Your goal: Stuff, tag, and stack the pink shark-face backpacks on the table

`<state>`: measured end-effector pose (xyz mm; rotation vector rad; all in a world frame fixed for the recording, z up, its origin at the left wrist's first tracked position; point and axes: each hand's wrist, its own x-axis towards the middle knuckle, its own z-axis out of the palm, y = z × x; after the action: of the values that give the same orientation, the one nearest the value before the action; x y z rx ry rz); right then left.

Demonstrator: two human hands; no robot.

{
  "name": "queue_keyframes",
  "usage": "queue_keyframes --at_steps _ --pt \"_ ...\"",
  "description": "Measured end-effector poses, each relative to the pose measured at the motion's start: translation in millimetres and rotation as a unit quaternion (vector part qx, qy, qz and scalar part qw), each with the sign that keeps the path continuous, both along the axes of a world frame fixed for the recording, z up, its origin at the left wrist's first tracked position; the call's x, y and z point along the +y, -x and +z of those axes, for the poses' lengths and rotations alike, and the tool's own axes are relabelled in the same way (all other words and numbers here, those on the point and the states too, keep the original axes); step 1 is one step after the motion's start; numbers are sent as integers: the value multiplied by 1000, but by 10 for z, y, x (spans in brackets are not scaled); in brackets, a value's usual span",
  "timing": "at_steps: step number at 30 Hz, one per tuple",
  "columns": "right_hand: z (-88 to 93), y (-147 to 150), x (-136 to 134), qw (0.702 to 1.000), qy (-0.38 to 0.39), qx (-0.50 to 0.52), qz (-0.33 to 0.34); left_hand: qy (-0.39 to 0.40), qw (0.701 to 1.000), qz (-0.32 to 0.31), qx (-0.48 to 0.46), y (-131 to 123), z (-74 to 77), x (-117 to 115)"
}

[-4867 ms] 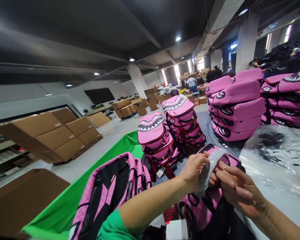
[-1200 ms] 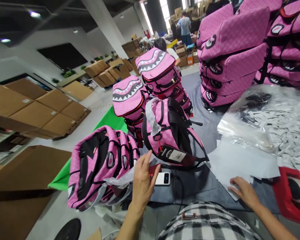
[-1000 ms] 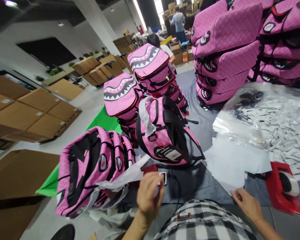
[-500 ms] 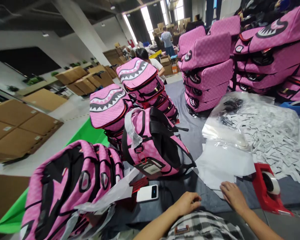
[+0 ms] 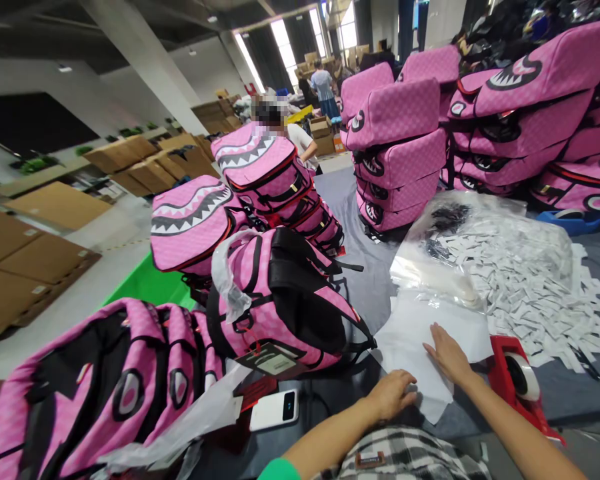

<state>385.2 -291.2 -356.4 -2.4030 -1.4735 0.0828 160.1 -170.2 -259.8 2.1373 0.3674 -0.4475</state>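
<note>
My right hand (image 5: 449, 355) lies on a stack of thin white sheets (image 5: 410, 327), fingers stretched out and resting flat. To its lower left, my left hand (image 5: 393, 396) is at the near edge of the sheets, loosely bent with thumb and fingers apart and nothing visible in it. Left of the sheets, a pink-and-black backpack (image 5: 300, 313) rests on its side, a clear wrap around its handle and a hang tag (image 5: 270, 360) attached. A white power bank (image 5: 274, 410) with a small dark display sits in front of it.
A red tape dispenser (image 5: 523, 383) stands to the right, near a heap of small white packets (image 5: 535, 293) and clear plastic bags (image 5: 440, 267). Stacked pink backpacks (image 5: 400, 160) rise behind. More backpacks (image 5: 125, 387) lean at the left. Another person (image 5: 300, 141) is beyond the table.
My right hand has moved forward from the near edge onto the white sheets. My left hand has shifted right, closer to them, and its fingers have straightened somewhat. The view has turned slightly.
</note>
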Motion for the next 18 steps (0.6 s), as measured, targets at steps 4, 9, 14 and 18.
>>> queue_keyframes --at_steps 4,9,14,18 --pt "18 -366 272 998 23 -21 -50 -11 1000 3 -14 -79 -18 60" --pt "188 -930 460 997 24 -15 -77 -27 999 18 -11 0 -139 247" --pt "334 -940 349 999 -3 30 -41 -20 999 19 -39 45 -325 261" --pt "407 -98 -60 993 -42 95 62 -8 997 12 -80 27 -410 203"
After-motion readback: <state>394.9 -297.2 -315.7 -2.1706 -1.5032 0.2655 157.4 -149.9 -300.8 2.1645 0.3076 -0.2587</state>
